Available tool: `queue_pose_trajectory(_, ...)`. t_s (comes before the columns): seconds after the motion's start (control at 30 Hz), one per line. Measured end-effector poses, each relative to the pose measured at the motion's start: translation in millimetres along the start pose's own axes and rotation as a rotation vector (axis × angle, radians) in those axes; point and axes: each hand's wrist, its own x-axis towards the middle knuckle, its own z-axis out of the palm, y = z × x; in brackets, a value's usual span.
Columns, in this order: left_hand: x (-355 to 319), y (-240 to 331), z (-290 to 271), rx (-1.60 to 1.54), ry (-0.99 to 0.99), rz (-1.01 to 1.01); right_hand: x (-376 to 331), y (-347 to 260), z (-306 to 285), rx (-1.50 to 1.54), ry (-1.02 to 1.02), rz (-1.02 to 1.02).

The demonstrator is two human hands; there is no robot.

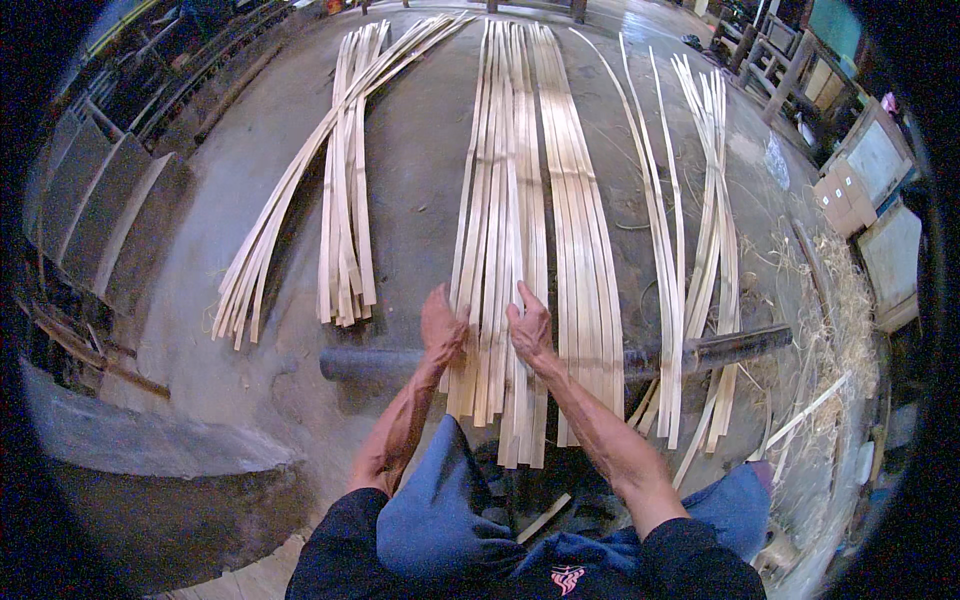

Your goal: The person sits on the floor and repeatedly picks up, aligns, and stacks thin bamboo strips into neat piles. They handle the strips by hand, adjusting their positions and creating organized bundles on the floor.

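Long, pale, flat strips, apparently split bamboo, lie side by side in front of me. My left hand is at the left edge of the middle group of strips, its fingers curled in against that edge. Over the right part of the same group is my right hand, thumb and forefinger apart, palm turned toward the left hand. The near ends of the strips reach past a dark round pole lying crosswise under them. Immediately to the right lies a second flat group of strips.
At the left lie two crossed bundles of strips. Loose strips and another bundle lie to the right. Curly shavings heap along the right side. A cardboard box stands beyond them. A grey curved slab is at the near left.
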Motion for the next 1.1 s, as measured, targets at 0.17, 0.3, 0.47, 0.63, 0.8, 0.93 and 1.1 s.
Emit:
queue_pose_trajectory(0.17, -16.2, -18.5, -7.9, -0.041, -0.010, 0.134, -6.6, -15.0, 3.3, 0.000, 0.034, -0.072)
queue_pose_trajectory(0.3, -29.1, -19.0, -8.4, 0.072, -0.015, 0.152, -10.2, -41.1, 18.6, 0.010, 0.197, -0.373)
queue_pose_trajectory(0.47, -24.2, -14.8, -23.8, -0.422, -0.048, -0.037, -20.2, -46.7, 46.7, 0.139, 0.165, -0.408)
queue_pose_trajectory(0.63, -32.6, 4.8, -62.0, -0.961, -0.105, -0.316, -40.4, -34.5, 81.7, 0.109, 0.020, -0.175)
queue_pose_trajectory(0.8, -17.5, 5.2, -76.2, -0.593, -0.202, -0.291, -66.9, -33.5, 102.7, 0.172, -0.019, -0.131)
queue_pose_trajectory(0.93, -14.0, -14.7, -81.2, -0.474, -0.227, -0.318, -69.7, -27.6, 95.1, 0.037, -0.188, -0.030)
queue_pose_trajectory(1.1, -28.8, -33.0, -76.8, -0.345, -0.109, -0.189, -42.7, 0.4, 67.4, -0.470, -0.184, -0.186)
